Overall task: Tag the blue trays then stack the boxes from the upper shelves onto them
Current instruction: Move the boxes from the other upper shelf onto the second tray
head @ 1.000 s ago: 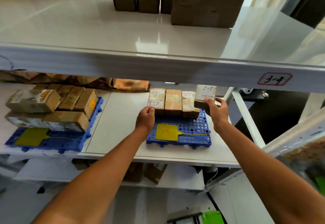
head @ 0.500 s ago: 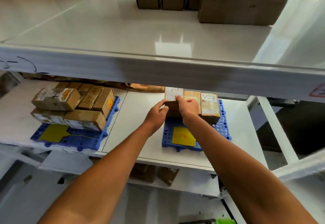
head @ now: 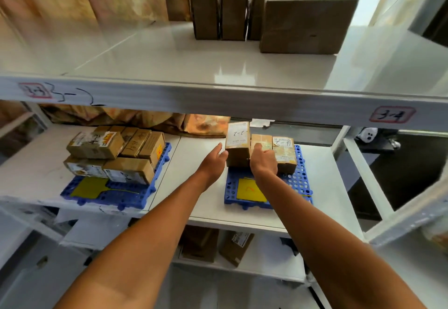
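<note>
Storeroom or small parcel warehouse: white metal racking (head: 218, 100) with several levels, handwritten slot labels (head: 391, 114) such as "3-4" on the shelf edge, taped cardboard boxes (head: 135, 148) with shipping stickers stacked on blue plastic trays (head: 300, 182), yellow tags (head: 247, 188) on the trays, more brown boxes (head: 305, 25) on the upper shelf.

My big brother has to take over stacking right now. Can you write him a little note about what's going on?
Left hand: open, beside the upper box, not gripping it.
Right hand: fingers curled against the boxes on the right blue tray; whether it grips one is unclear.
Done: both trays carry a yellow tag; the left blue tray holds two layers.
Left: the cartons on the top shelf wait to be brought down and stacked.
</note>
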{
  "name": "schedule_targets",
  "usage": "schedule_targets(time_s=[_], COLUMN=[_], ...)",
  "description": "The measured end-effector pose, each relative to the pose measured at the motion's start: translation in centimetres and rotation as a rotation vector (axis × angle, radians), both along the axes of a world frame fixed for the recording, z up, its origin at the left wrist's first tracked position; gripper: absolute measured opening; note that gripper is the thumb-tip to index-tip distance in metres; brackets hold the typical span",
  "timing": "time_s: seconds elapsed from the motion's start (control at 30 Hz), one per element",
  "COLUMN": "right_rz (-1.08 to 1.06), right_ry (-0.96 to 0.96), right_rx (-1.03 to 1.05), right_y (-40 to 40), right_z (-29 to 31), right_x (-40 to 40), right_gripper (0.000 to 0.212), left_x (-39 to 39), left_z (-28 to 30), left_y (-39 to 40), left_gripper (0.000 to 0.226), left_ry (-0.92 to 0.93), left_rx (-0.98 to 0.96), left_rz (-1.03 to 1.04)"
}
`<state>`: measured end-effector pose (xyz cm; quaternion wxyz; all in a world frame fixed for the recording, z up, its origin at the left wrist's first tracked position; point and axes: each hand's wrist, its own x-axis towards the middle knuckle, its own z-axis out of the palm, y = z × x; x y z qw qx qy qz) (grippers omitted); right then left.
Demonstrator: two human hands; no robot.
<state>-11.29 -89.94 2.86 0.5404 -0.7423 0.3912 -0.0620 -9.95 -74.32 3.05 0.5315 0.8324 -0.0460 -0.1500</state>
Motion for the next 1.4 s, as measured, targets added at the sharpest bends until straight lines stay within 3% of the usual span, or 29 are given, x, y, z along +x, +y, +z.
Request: schedule_targets(time_s=[0.13,0.4,0.53,0.77,0.93,1.13,1.23,1.4], right_rz=[0.023,0.241,0.311,0.315,0.195,0.142,0.082,0.073], right_ry=[0.032,0.095,0.088,-0.056,-0.185,-0.364,-0.483,-0.579], right_rx=[-0.096,-0.384,-0.542,-0.71,-0.782,-0.92,-0.805,-0.783], right_y=[0.4,5.6,9.3,12.5,11.4,7.7,4.3,-2.4], right_z=[2.7,11.0,14.9,21.5,24.9,27.1,28.2,29.8], right_x=[-5.0,-18.6,-24.7,-29.3,-29.1,-24.3,-20.5,-13.7], right_gripper=[0.06,0.072,0.076,0.06,0.055,0.039,0.053,0.068], left_x=[-3.1,-13.3,-18.9,-23.5,-23.0,-18.4,-14.7,-8.3], left_z=[2.1,10.4,15.2,22.5,26.2,28.2,28.5,29.5], left_y=[2.0,9.6,13.7,16.2,14.8,10.6,7.7,2.0], left_gripper=[0.057,0.059,0.059,0.052,0.053,0.063,0.063,0.061], left_ry=[-0.038,-0.344,-0.394,-0.475,-0.628,-0.62,-0.629,-0.655], left_rx=[0.047,0.421,0.423,0.325,0.308,0.334,0.294,0.275], left_rz=[-0.027,-0.136,-0.175,-0.079,-0.064,-0.093,-0.08,-0.046])
